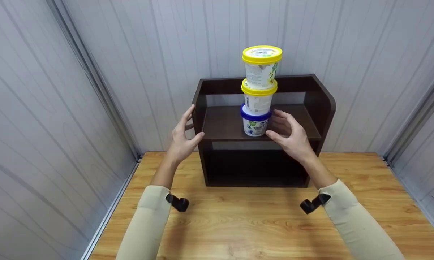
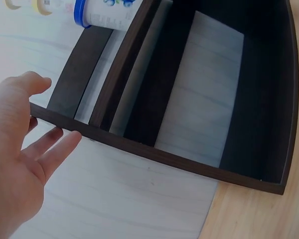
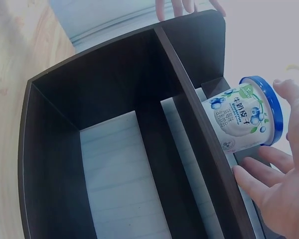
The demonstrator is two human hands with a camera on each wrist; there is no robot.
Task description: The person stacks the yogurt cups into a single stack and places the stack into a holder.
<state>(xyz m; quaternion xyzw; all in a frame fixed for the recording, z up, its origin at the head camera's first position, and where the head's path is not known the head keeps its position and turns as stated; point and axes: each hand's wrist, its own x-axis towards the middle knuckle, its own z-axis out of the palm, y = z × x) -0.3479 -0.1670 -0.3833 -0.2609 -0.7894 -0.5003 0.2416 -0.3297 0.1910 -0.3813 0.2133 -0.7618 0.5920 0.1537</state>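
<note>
Three tubs stand stacked near the front of the dark brown shelf unit's upper board. The bottom tub has a blue lid and blueberry pictures; the middle tub and top tub have yellow lids. Thumb and fingers spread, my right hand is at the right side of the bottom tub, close to its blue lid; whether it touches is hard to tell. My left hand is at the unit's left side panel, fingers loosely bent on its outer side, holding nothing.
Below the upper board is the unit's lower compartment. The unit stands on a wood-grain tabletop against a pale panelled back wall. Similar walls rise at left and right.
</note>
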